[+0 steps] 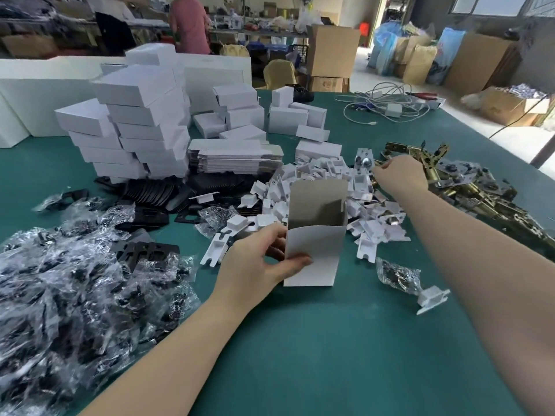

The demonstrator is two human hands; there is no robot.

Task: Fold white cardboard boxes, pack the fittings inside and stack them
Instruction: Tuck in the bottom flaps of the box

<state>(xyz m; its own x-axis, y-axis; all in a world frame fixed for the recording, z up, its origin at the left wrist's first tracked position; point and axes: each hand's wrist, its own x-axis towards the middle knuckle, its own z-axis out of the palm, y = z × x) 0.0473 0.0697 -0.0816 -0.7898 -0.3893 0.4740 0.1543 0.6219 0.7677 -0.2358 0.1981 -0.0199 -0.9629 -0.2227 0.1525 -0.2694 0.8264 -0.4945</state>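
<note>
One half-folded white cardboard box [313,235] is standing open-topped on the green table [330,355], the left hand [258,265] pinching only its corner, so it risks toppling while the right hand [398,172], fingers curled, is reaching into the brass fittings [468,193].

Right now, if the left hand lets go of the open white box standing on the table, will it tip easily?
Probably yes. The open white box stands tall on a narrow end and looks empty, so likely light. Its thin walls may flex where the left hand grips it.
</note>
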